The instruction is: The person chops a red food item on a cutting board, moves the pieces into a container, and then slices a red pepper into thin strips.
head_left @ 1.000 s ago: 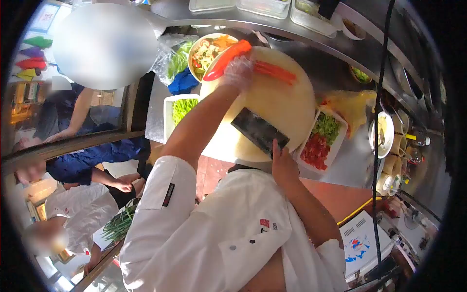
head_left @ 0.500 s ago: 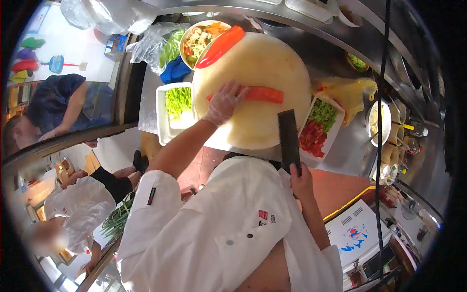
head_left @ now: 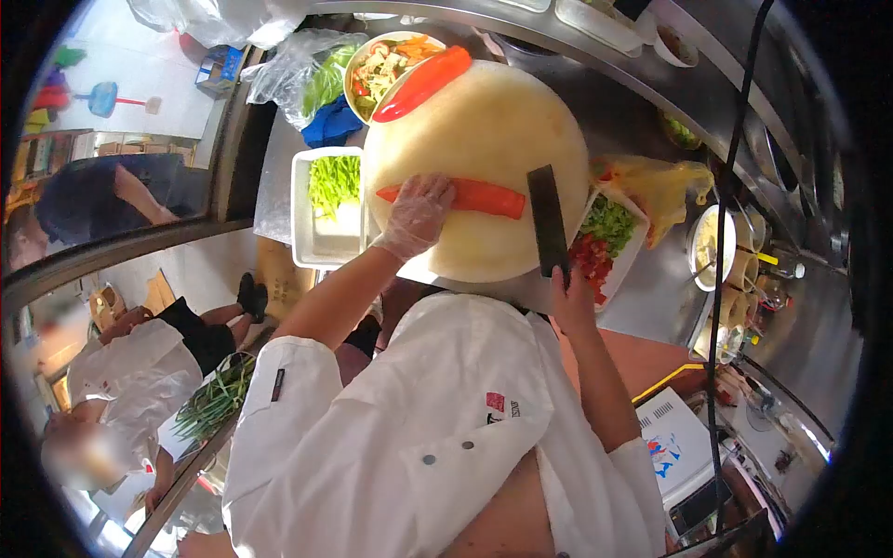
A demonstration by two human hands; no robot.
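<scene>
On the round cutting board point(head_left: 493, 121) lies a long, flat piece of red pepper point(head_left: 490, 198). My left hand point(head_left: 419, 214), in a clear plastic glove, is closed over its left part, and the pointed end shows beyond the fingers. A cleaver point(head_left: 547, 214) with a dark rectangular blade is gripped by its handle in my bare right hand point(head_left: 574, 302). The blade is just right of the pepper's cut end, with a small gap between them. Another red pepper piece point(head_left: 423, 86) rests at the board's upper left edge, against a bowl.
Left of the board stands a white tray of cut green vegetable point(head_left: 299, 209). A bowl of mixed vegetables point(head_left: 372, 79) is behind it. On the right are a tray of chopped green and red pieces point(head_left: 634, 253) and a yellow plastic bag point(head_left: 665, 191). A black cable point(head_left: 722, 279) hangs at right.
The cleaver has moved up onto the board, beside the pepper's right end. My left hand and the pepper piece have shifted slightly left and toward me.
</scene>
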